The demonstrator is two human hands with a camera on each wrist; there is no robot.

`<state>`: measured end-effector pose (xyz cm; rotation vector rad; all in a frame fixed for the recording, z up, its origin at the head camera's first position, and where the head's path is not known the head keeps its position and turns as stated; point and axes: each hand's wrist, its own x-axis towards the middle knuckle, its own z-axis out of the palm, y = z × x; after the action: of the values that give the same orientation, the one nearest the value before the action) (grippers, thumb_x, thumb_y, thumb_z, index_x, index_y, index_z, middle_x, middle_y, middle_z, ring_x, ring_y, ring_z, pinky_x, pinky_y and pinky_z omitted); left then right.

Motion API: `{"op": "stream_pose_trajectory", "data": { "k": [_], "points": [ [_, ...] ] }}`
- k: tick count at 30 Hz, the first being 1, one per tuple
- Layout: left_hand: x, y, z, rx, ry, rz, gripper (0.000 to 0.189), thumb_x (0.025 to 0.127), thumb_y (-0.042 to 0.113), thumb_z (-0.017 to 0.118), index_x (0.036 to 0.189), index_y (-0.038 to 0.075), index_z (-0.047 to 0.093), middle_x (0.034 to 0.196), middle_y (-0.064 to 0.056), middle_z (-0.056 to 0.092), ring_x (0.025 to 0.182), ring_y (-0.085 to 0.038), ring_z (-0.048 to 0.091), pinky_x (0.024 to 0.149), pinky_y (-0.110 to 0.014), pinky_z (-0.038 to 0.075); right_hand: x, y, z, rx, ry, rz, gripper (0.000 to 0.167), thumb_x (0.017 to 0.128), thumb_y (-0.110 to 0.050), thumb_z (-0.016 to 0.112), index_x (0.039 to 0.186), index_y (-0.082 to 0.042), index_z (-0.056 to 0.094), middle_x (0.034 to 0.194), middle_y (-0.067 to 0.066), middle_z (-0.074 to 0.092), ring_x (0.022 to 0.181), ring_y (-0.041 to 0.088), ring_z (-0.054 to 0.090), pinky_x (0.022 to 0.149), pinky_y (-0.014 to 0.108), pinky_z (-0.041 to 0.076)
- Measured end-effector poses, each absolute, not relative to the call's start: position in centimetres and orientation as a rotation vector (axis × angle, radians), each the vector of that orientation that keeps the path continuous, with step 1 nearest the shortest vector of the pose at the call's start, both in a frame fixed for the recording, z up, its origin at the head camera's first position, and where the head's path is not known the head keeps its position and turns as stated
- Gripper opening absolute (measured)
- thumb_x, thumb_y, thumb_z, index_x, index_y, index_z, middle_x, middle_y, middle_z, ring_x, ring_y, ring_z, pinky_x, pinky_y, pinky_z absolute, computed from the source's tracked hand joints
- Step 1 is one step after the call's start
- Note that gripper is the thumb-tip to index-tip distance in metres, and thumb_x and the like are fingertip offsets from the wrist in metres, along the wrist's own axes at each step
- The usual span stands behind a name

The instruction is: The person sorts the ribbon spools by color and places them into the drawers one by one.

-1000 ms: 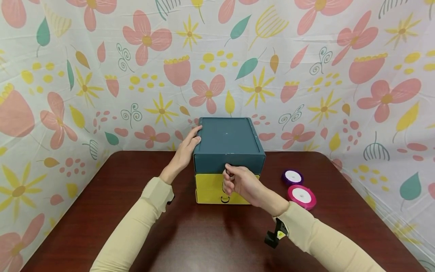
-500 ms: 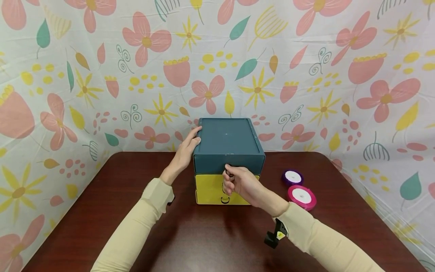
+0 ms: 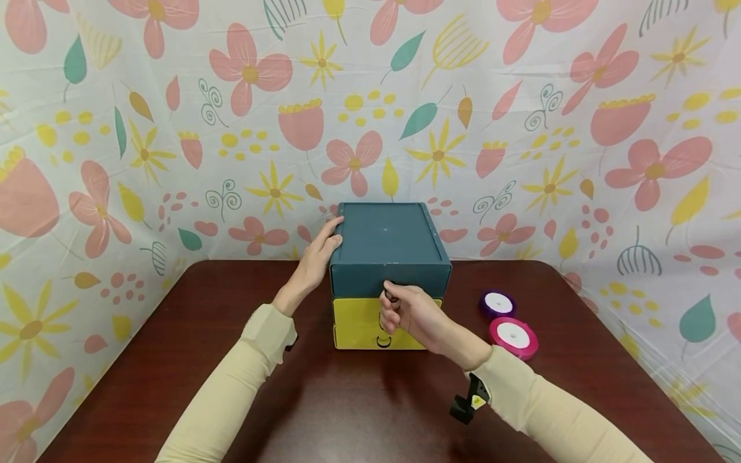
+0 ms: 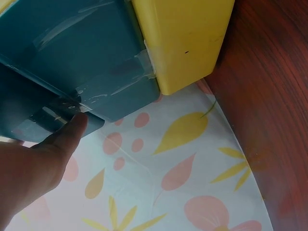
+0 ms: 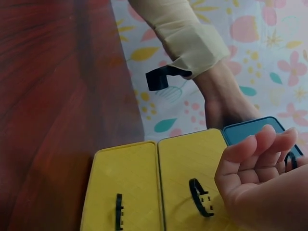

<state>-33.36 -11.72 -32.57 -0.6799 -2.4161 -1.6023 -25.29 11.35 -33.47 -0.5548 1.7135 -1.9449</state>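
Head view: right grip [image 3: 412,313] clamps handle [image 3: 392,296], left grip [image 3: 313,261] straight-fingered along box [image 3: 386,247] edge, table [image 3: 353,405] spreading in front.

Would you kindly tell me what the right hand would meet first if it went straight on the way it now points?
Probably the blue drawer: the right hand grips its handle, though the remaining gap to the front is hard to judge.

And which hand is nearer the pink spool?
Right. The right hand holds the top black handle, left of the pink spool; the left hand is farther off, touching the left side of the drawer unit.
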Motion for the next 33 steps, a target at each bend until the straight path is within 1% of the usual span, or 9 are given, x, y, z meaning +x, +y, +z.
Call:
{"op": "stream_pose_trajectory", "data": {
  "k": [7, 11, 13, 15, 18, 20, 25, 28, 33],
  "points": [
    [-33.3, -11.7, -32.7, -0.691, -2.409, -1.608, 0.055, 0.102, 0.045, 0.029, 0.154, 0.027, 0.025, 0.162, -0.003, 0.018, 0.149, -0.027, 0.02, 0.118, -0.054, 0.021, -23.9, 11.3, -35.7, -0.612, 1.714, -1.825, 0.038, 0.1, -0.032, 0.049, 0.07, -0.009, 0.048, 0.06, 0.0, 0.043, 0.056, 0.015, 0.045, 0.062, 0.027, 0.044],
    [-33.4, -11.8, -32.6, -0.707, -2.407, -1.612, 0.053, 0.103, 0.045, 0.029, 0.154, 0.029, 0.024, 0.162, -0.001, 0.017, 0.149, -0.026, 0.019, 0.118, -0.053, 0.021, -23.5, 11.3, -37.5, -0.504, 1.753, -1.67, 0.037, 0.097, -0.037, 0.055, 0.077, -0.007, 0.051, 0.06, -0.001, 0.045, 0.054, 0.012, 0.045, 0.056, 0.024, 0.043],
    [-33.4, -11.8, -32.6, -0.715, -2.411, -1.614, 0.053, 0.103, 0.044, 0.028, 0.154, 0.029, 0.024, 0.162, -0.001, 0.015, 0.15, -0.025, 0.018, 0.118, -0.053, 0.02, -23.6, 11.4, -38.2, -0.431, 1.788, -1.612, 0.041, 0.095, -0.043, 0.055, 0.084, -0.004, 0.054, 0.059, -0.002, 0.046, 0.053, 0.011, 0.046, 0.054, 0.023, 0.043],
    [-33.4, -11.8, -32.6, -0.718, -2.419, -1.617, 0.052, 0.104, 0.042, 0.027, 0.154, 0.029, 0.023, 0.163, -0.001, 0.014, 0.15, -0.026, 0.017, 0.119, -0.053, 0.02, -23.8, 11.6, -38.8, -0.368, 1.809, -1.586, 0.049, 0.094, -0.048, 0.055, 0.097, 0.001, 0.058, 0.06, -0.003, 0.049, 0.053, 0.01, 0.047, 0.054, 0.023, 0.044],
    [-33.3, -11.8, -32.4, -0.723, -2.431, -1.63, 0.052, 0.105, 0.037, 0.027, 0.155, 0.025, 0.021, 0.163, -0.003, 0.012, 0.15, -0.028, 0.015, 0.119, -0.054, 0.019, -24.5, 11.8, -39.3, -0.307, 1.778, -1.64, 0.061, 0.094, -0.052, 0.052, 0.117, 0.005, 0.057, 0.062, -0.004, 0.054, 0.055, 0.01, 0.049, 0.057, 0.025, 0.046],
    [-32.8, -11.7, -31.9, -0.725, -2.443, -1.632, 0.052, 0.105, 0.033, 0.027, 0.155, 0.021, 0.021, 0.163, -0.006, 0.012, 0.15, -0.03, 0.015, 0.119, -0.054, 0.019, -24.9, 12.0, -39.4, -0.285, 1.723, -1.711, 0.062, 0.095, -0.051, 0.05, 0.122, 0.004, 0.056, 0.065, -0.005, 0.057, 0.057, 0.011, 0.051, 0.059, 0.025, 0.046],
    [-30.8, -11.4, -30.1, -0.725, -2.463, -1.615, 0.053, 0.105, 0.028, 0.027, 0.155, 0.013, 0.02, 0.162, -0.012, 0.013, 0.149, -0.033, 0.017, 0.118, -0.054, 0.02, -25.7, 12.0, -39.2, -0.288, 1.584, -1.842, 0.044, 0.1, -0.045, 0.046, 0.112, -0.007, 0.064, 0.07, -0.007, 0.061, 0.062, 0.01, 0.051, 0.062, 0.024, 0.045],
    [-30.3, -11.3, -29.8, -0.721, -2.464, -1.612, 0.053, 0.105, 0.028, 0.027, 0.155, 0.012, 0.021, 0.162, -0.012, 0.014, 0.149, -0.033, 0.017, 0.118, -0.054, 0.02, -25.7, 11.8, -39.0, -0.294, 1.56, -1.878, 0.036, 0.101, -0.042, 0.045, 0.103, -0.012, 0.067, 0.069, -0.007, 0.059, 0.061, 0.008, 0.051, 0.063, 0.023, 0.044],
    [-30.4, -11.4, -29.8, -0.712, -2.465, -1.611, 0.054, 0.104, 0.028, 0.027, 0.155, 0.013, 0.021, 0.162, -0.012, 0.014, 0.149, -0.033, 0.017, 0.118, -0.055, 0.02, -25.5, 11.4, -38.8, -0.274, 1.595, -1.908, 0.032, 0.102, -0.036, 0.045, 0.097, -0.014, 0.067, 0.068, -0.007, 0.057, 0.059, 0.007, 0.048, 0.064, 0.023, 0.042]
  ]
}}
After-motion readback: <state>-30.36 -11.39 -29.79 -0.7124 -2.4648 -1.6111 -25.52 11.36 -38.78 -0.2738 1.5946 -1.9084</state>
